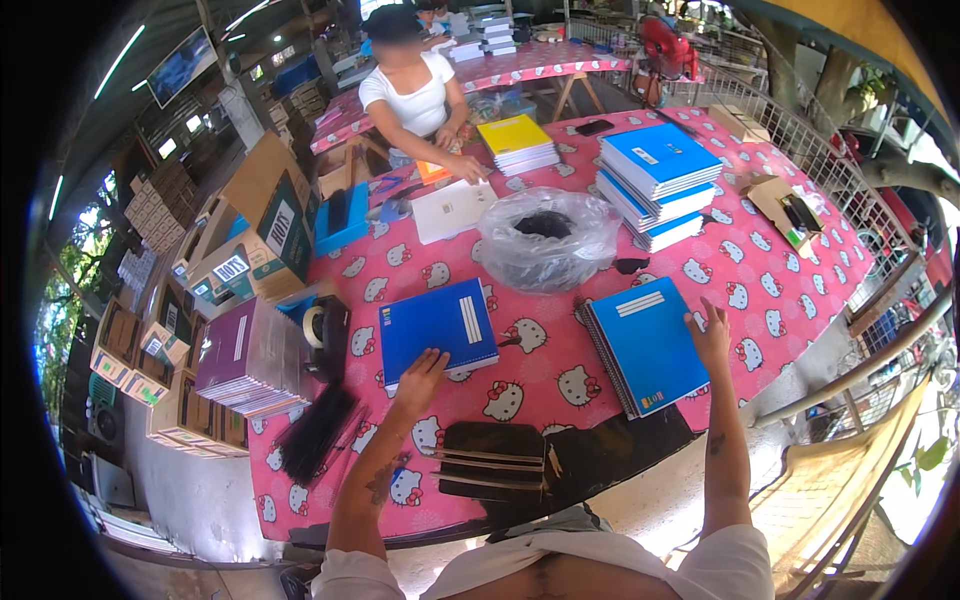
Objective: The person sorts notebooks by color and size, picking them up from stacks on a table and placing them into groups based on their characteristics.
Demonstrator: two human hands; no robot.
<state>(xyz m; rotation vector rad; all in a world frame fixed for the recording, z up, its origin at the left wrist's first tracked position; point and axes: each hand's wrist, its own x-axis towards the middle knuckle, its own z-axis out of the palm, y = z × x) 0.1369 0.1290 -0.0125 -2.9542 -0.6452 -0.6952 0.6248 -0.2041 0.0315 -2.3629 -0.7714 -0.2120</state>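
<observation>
My left hand (423,374) lies on the near edge of a dark blue notebook (436,322), fingers stretched out, not wrapped round it. Further right, my right hand (711,334) has its fingers apart at the right edge of a light blue notebook (648,345), which tops a small stack with dark spiral coils along its left side. Whether the fingertips press on that stack I cannot tell. Between and beyond the hands sits a clear plastic bag (548,262) with something black inside.
Across the pink table (545,345), a person (415,90) reaches to a white sheet (452,212). Blue notebooks (660,165), yellow notebooks (517,140) and purple notebooks (250,355) stand stacked. Black coils (318,432), a tape dispenser (328,335) and an open carton (785,212) lie around.
</observation>
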